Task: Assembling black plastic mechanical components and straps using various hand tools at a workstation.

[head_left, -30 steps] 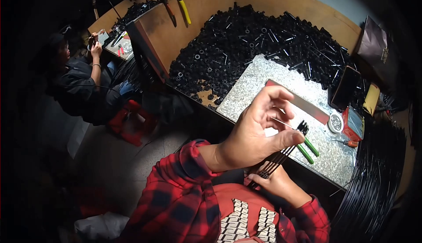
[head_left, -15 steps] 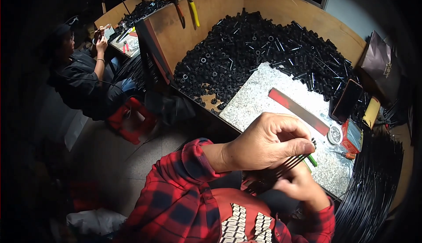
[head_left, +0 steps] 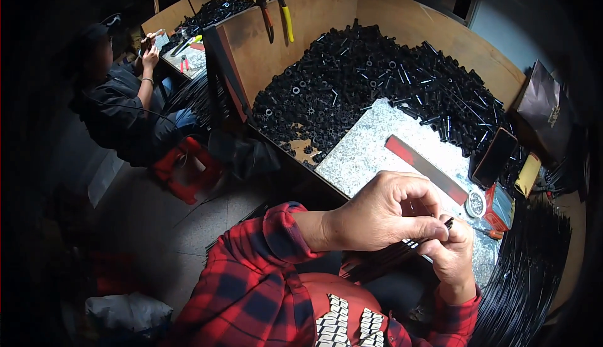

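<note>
My left hand (head_left: 386,215) is closed, with thumb and forefinger pinched on a bundle of thin black rods (head_left: 377,260). The rods slant down to the left, below the palm and over my lap. At their upper end a small dark part (head_left: 448,223) shows beside the left fingertips. My right hand (head_left: 453,259) is up against those fingertips, its fingers curled and closed. What lies between the right fingers is mostly hidden. Both hands are above the near edge of a speckled worktop (head_left: 358,152).
A red bar (head_left: 427,168) lies on the worktop, near a white cup of small bits (head_left: 475,203), a red box (head_left: 499,207) and a phone (head_left: 494,157). Black tubes and toothed rings (head_left: 370,77) are heaped behind. Long black rods (head_left: 534,271) stand right; pliers (head_left: 282,17) hang on a partition. A co-worker (head_left: 119,102) sits left.
My right hand has moved up from lower on the rods to the left fingertips. A green-handled thing under the hands is no longer visible. The view has shifted slightly.
</note>
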A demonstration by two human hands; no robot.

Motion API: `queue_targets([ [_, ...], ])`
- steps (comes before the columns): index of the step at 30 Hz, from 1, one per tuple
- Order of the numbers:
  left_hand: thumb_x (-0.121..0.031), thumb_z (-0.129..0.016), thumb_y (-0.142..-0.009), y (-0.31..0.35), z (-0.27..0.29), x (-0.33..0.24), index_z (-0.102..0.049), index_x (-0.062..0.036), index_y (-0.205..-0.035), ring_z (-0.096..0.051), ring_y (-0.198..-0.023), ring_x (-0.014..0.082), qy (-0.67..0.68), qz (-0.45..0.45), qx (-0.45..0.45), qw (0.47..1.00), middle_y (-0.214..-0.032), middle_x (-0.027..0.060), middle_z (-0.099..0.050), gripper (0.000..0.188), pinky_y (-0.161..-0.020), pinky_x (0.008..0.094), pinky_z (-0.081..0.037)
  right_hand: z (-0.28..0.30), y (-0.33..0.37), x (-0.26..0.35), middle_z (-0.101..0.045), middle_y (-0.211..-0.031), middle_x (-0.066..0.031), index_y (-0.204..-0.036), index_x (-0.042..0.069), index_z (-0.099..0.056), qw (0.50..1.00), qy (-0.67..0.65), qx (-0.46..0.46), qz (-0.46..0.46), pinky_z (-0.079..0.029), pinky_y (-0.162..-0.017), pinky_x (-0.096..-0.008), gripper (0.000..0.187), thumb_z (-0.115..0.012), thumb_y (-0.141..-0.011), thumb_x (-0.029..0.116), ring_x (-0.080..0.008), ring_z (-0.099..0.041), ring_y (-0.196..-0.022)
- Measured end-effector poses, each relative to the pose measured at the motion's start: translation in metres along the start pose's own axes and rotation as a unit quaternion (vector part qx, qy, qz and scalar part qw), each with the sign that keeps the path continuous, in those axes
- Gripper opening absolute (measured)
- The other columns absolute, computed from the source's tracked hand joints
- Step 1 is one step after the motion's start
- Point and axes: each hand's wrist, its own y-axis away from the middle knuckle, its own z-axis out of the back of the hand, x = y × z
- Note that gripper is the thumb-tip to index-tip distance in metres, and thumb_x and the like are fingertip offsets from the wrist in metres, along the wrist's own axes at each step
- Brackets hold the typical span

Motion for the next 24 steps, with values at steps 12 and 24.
queue_targets([
  [12,-0.006,-0.074,-0.079,-0.004,0.002,0.006,-0.065,-0.0024,-0.080,-0.057,-0.074,0.0111,-0.018,-0.023,-0.027,0.999,-0.078,0.0031,-0.061,0.010,-0.066,0.0253,-0.045,-0.014,0.008,0.007,-0.062,-0.074,-0.0030,-0.078,0.001,-0.061,0.990,-0.083,-0.092,-0.070,-0.044,-0.061,-0.0238,0.015,-0.074,-0.077,0.007,-0.0090,-0.055,-0.067],
  [24,-0.002,-0.058,-0.090,0.005,0.035,0.030,-0.056,0.0011,-0.116,-0.062,-0.083,0.0117,0.046,0.027,-0.163,0.985,-0.101,0.0068,-0.063,0.025,-0.071,0.0231,-0.051,-0.016,0.010,-0.003,-0.067,-0.086,-0.0112,-0.094,-0.004,-0.058,0.970,-0.166,-0.129,-0.120,-0.053,-0.074,-0.0295,0.010,-0.060,-0.085,-0.003,-0.0170,-0.064,-0.077],
])
